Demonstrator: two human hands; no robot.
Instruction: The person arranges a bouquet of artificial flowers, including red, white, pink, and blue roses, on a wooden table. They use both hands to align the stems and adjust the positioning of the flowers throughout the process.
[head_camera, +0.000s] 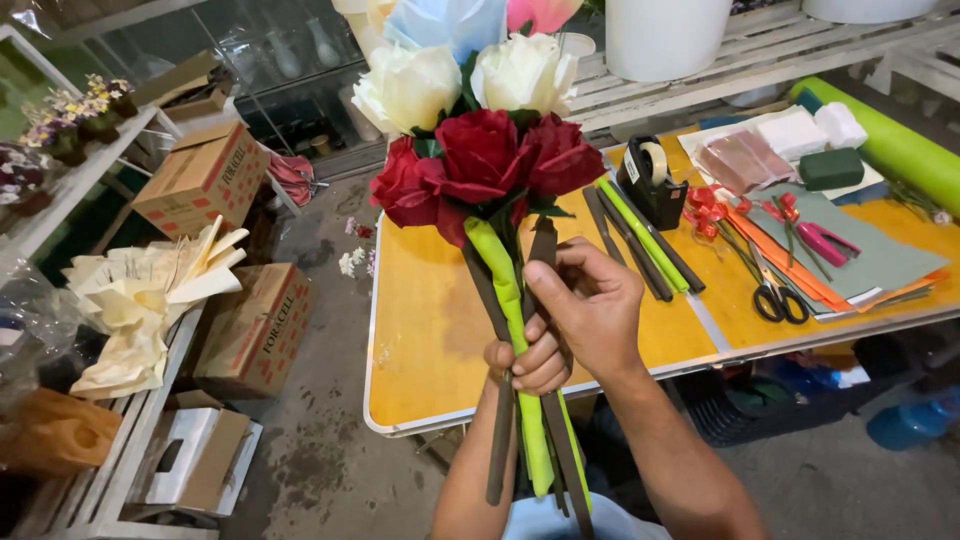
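I hold up a bouquet of paper flowers over the front of an orange table. Three dark red roses sit at the front, two cream roses behind them, with pale blue and pink blooms at the top. The stems are green and dark brown sticks bunched together. My left hand grips the bundle of stems low down. My right hand closes around the stems just above it, the thumb pressing a dark stem.
On the table lie loose green and dark stems, a black tape dispenser, scissors, a pink stapler, coloured paper sheets, foam blocks and a green roll. Cardboard boxes and shelves stand to the left.
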